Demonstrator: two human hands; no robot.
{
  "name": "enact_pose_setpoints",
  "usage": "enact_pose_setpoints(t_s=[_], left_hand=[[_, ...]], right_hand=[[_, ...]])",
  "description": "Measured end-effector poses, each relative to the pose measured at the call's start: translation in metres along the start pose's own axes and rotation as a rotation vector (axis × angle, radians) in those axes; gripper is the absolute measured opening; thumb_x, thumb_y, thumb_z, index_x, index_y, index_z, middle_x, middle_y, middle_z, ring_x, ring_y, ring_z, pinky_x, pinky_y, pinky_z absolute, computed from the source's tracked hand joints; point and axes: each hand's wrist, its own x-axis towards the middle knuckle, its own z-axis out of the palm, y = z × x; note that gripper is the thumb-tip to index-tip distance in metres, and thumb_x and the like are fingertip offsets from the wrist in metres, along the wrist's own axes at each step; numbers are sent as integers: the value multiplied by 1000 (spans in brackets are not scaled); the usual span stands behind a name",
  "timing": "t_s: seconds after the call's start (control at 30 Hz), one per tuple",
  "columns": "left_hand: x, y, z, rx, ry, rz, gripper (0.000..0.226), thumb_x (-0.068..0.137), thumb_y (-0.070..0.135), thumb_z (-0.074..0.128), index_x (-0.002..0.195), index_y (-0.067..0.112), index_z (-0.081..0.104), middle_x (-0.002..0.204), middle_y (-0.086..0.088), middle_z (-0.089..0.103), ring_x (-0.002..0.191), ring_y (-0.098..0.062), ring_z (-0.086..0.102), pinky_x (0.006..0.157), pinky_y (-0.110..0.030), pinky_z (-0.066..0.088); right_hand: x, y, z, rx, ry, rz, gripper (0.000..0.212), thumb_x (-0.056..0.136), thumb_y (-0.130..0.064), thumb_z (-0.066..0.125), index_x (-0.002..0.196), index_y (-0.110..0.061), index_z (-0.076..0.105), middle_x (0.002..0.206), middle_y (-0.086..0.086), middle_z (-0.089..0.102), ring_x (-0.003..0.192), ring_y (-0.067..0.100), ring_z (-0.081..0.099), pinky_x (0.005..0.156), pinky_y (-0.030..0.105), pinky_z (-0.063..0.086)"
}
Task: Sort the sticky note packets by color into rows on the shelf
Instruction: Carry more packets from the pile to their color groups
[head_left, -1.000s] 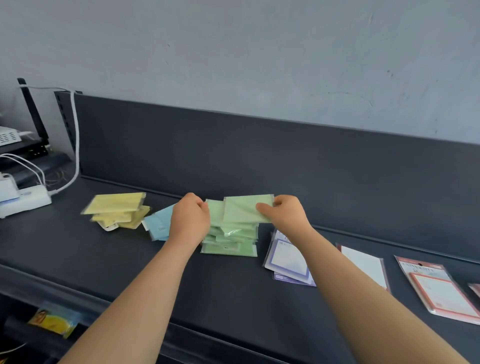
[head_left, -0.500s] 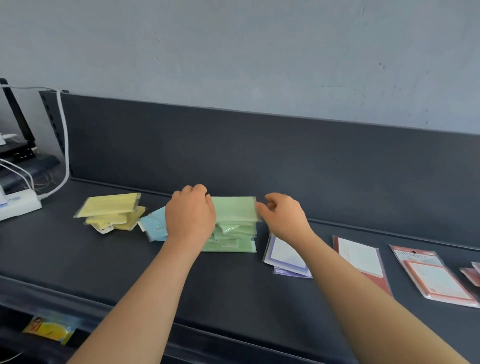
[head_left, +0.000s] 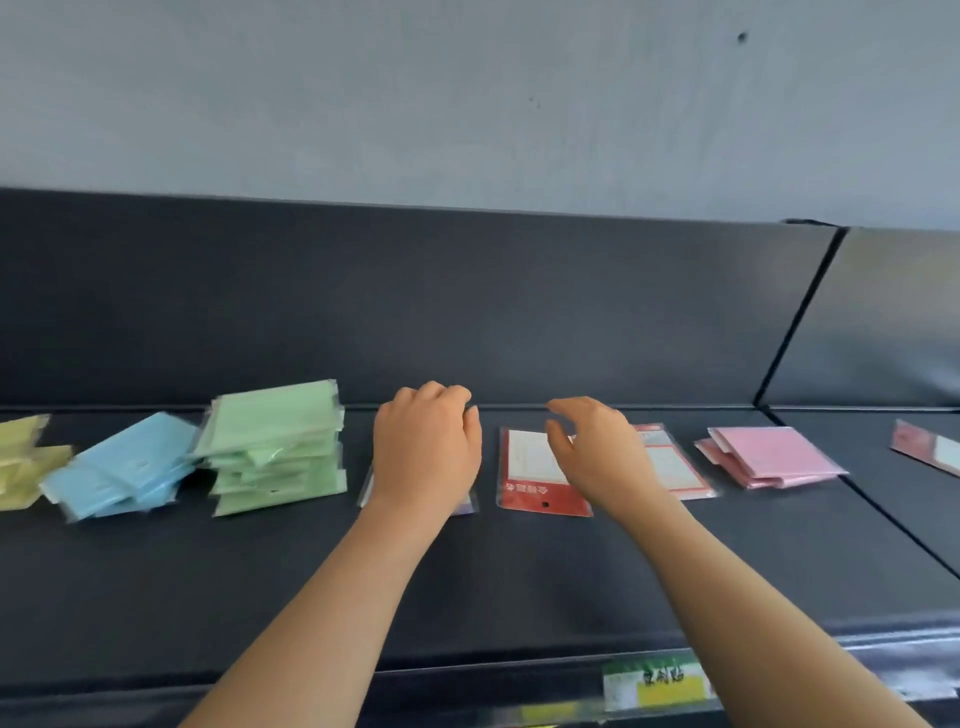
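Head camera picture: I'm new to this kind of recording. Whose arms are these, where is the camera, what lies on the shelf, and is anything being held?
There is no machine here. A person wears one camera on the head, and it looks down at their own two bare arms. On the dark shelf packets lie in piles by color. From the left they are yellow packets, blue packets, a green stack, a red packet, a second red-edged packet and pink packets. The left hand lies with curled fingers over a clear packet that it mostly hides; whether it grips it cannot be told. The right hand is over the red packet, fingers loosely spread, holding nothing.
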Motion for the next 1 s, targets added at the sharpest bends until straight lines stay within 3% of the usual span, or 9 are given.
enact_pose_setpoints(t_s=[0.07, 0.2, 0.33, 0.57, 0.8, 1.0], left_hand=[[-3, 27, 12, -34, -26, 29, 31, 99, 30, 43, 119, 20, 64, 114, 2, 66, 100, -24, 57, 85, -35, 41], [-4, 84, 38, -29, -88, 64, 31, 99, 33, 40, 120, 23, 62, 116, 5, 65, 101, -21, 56, 85, -32, 39], [-5, 146, 63, -52, -154, 86, 32, 99, 33, 40, 122, 23, 61, 121, 5, 63, 107, -20, 56, 89, -33, 40], [-5, 240, 110, -51, -222, 121, 27, 98, 29, 42, 109, 19, 64, 110, 1, 65, 98, -24, 56, 82, -33, 41], [-1, 300, 141, -60, -265, 204, 29, 98, 28, 41, 110, 17, 64, 110, 0, 64, 98, -25, 57, 82, -36, 46], [9, 341, 168, -124, -313, 290, 25, 98, 27, 41, 100, 15, 63, 104, 0, 64, 94, -24, 55, 76, -33, 43]], right_hand=[[-6, 27, -12, -25, 10, 39, 29, 96, -20, 45, 116, -6, 62, 124, 7, 62, 110, 29, 57, 89, 36, 47], [-18, 82, -39, -57, 17, 79, 31, 96, -21, 45, 121, -12, 62, 127, 4, 61, 112, 27, 57, 89, 34, 46], [-23, 142, -67, -54, 10, 106, 26, 94, -18, 46, 109, -6, 64, 116, 8, 65, 104, 29, 58, 84, 38, 48], [-36, 236, -114, -105, 3, 155, 36, 97, -23, 45, 131, -19, 58, 135, -2, 57, 116, 22, 55, 89, 27, 42], [-42, 303, -139, -153, 21, 237, 27, 94, -16, 47, 108, 0, 63, 113, 13, 65, 102, 34, 59, 84, 42, 49], [-44, 352, -156, -184, 61, 329, 27, 94, -16, 47, 108, -2, 65, 114, 13, 66, 103, 35, 58, 83, 39, 47]])
